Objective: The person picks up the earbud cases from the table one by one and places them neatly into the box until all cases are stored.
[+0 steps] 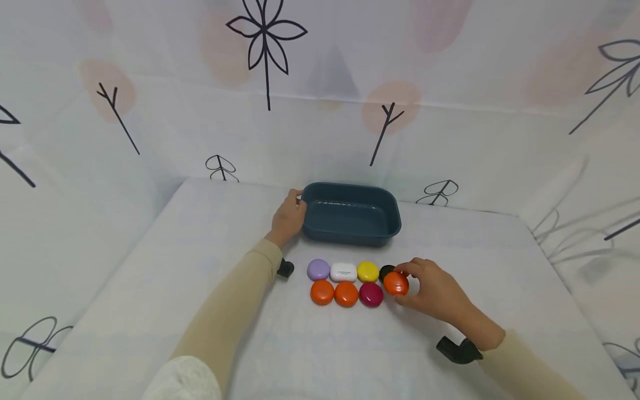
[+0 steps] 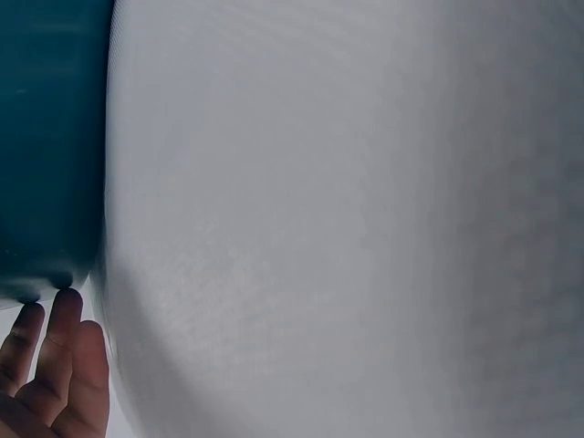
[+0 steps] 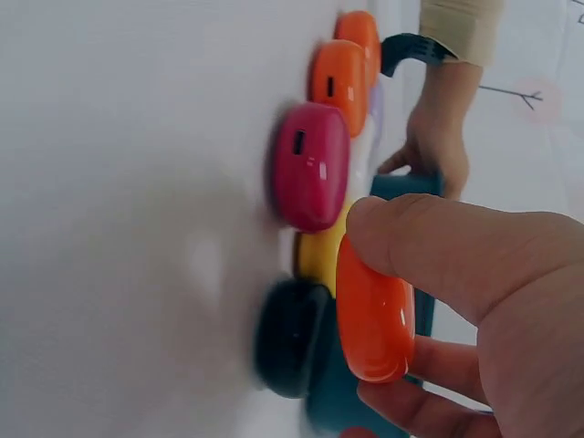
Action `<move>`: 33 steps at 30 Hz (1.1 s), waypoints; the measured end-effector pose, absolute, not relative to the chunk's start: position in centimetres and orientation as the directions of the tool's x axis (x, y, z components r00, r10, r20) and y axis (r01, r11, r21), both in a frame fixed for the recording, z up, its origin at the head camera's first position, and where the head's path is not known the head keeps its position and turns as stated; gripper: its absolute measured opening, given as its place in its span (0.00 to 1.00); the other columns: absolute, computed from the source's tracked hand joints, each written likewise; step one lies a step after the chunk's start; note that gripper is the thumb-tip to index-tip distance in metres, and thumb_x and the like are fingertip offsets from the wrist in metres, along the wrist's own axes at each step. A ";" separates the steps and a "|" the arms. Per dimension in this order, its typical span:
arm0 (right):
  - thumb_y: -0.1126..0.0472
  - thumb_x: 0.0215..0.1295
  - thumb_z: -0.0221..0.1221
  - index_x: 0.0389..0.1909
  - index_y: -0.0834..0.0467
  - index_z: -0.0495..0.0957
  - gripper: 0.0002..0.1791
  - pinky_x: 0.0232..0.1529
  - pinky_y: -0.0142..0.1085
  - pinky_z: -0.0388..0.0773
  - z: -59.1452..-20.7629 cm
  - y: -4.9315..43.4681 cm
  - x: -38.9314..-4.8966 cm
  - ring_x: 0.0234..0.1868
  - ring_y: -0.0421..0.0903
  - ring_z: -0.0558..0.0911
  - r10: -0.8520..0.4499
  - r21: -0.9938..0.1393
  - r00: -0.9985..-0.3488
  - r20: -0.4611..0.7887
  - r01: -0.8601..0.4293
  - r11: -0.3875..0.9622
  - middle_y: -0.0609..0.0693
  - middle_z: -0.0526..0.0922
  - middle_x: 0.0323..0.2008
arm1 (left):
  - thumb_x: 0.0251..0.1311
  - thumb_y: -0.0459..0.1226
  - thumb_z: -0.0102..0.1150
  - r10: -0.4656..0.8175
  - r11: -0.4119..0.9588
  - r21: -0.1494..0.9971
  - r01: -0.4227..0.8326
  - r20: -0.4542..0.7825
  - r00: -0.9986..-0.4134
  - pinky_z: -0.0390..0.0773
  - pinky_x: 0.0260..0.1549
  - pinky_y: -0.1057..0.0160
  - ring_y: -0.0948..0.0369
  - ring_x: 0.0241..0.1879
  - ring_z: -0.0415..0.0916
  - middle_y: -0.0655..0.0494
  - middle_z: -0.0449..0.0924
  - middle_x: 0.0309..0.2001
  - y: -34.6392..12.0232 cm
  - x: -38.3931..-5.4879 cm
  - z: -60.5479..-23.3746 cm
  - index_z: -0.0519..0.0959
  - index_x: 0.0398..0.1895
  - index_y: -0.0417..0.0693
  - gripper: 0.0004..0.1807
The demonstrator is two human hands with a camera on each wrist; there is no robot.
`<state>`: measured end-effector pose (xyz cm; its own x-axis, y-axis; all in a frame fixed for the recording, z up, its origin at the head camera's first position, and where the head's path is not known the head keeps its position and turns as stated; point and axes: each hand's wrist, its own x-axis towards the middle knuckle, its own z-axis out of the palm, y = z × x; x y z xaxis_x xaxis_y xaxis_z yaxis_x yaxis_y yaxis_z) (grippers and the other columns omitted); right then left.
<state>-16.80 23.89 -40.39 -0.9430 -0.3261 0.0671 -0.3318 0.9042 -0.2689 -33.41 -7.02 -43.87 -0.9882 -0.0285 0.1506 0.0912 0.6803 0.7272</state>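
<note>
In the head view, a dark teal baking dish stands at the back of the table. My left hand holds its left end, and fingertips touch the dish wall in the left wrist view. My right hand pinches a glossy orange earbud case between thumb and fingers, raised beside a black case. Two more orange cases and a magenta case form the front row. Behind them lie a lilac case, a white case and a yellow case.
A white cloth covers the table. Patterned fabric hangs behind the dish and on both sides. Dark straps with small mounts, one of them a wrist mount, sit at both wrists.
</note>
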 end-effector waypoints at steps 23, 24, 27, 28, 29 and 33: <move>0.44 0.31 0.69 0.41 0.49 0.74 0.31 0.30 0.36 0.74 -42.7 24.1 -15.7 0.35 0.42 0.71 -0.303 -0.220 -0.953 0.027 -0.301 0.928 0.43 0.73 0.32 | 0.59 0.44 0.32 -0.014 0.697 0.710 0.103 0.158 -0.987 0.69 0.45 0.56 0.57 0.46 0.72 0.51 0.72 0.49 -6.8 -33.6 -43.8 0.59 0.58 0.53 0.22; 0.44 0.31 0.69 0.41 0.49 0.74 0.31 0.31 0.36 0.75 -42.7 24.1 -15.7 0.35 0.42 0.71 -0.301 -0.222 -0.953 0.027 -0.299 0.928 0.43 0.73 0.32 | 0.60 0.44 0.32 -0.010 0.699 0.708 0.105 0.156 -0.988 0.69 0.45 0.56 0.57 0.46 0.71 0.51 0.72 0.49 -6.8 -33.6 -43.8 0.59 0.58 0.53 0.22; 0.44 0.30 0.69 0.40 0.49 0.72 0.31 0.31 0.36 0.74 -43.0 24.1 -15.7 0.35 0.41 0.71 -0.301 -0.226 -0.953 0.034 -0.301 0.927 0.43 0.73 0.32 | 0.60 0.44 0.32 -0.006 0.701 0.707 0.100 0.146 -0.989 0.68 0.46 0.56 0.56 0.47 0.71 0.51 0.72 0.50 -6.8 -33.5 -43.7 0.59 0.58 0.52 0.22; 0.44 0.30 0.69 0.40 0.48 0.72 0.30 0.32 0.36 0.74 -43.1 24.1 -15.6 0.35 0.41 0.71 -0.302 -0.224 -0.953 0.037 -0.302 0.927 0.43 0.73 0.32 | 0.60 0.44 0.32 -0.003 0.701 0.706 0.100 0.142 -0.990 0.68 0.47 0.56 0.56 0.47 0.71 0.51 0.72 0.50 -6.8 -33.5 -43.6 0.59 0.58 0.52 0.23; 0.44 0.30 0.69 0.39 0.48 0.72 0.30 0.32 0.36 0.74 -43.2 24.0 -15.6 0.34 0.41 0.71 -0.303 -0.222 -0.952 0.040 -0.304 0.926 0.43 0.74 0.32 | 0.59 0.44 0.32 0.001 0.703 0.704 0.100 0.141 -0.990 0.68 0.47 0.56 0.56 0.47 0.71 0.51 0.72 0.50 -6.8 -33.5 -43.6 0.59 0.58 0.52 0.23; 0.42 0.30 0.68 0.39 0.47 0.71 0.30 0.32 0.35 0.74 -43.2 24.0 -15.9 0.35 0.41 0.71 -0.327 -0.206 -0.943 0.058 -0.331 0.921 0.42 0.74 0.33 | 0.58 0.45 0.32 -0.003 0.705 0.704 0.091 0.131 -0.991 0.69 0.45 0.56 0.57 0.46 0.72 0.51 0.73 0.49 -7.0 -33.4 -43.5 0.59 0.58 0.53 0.23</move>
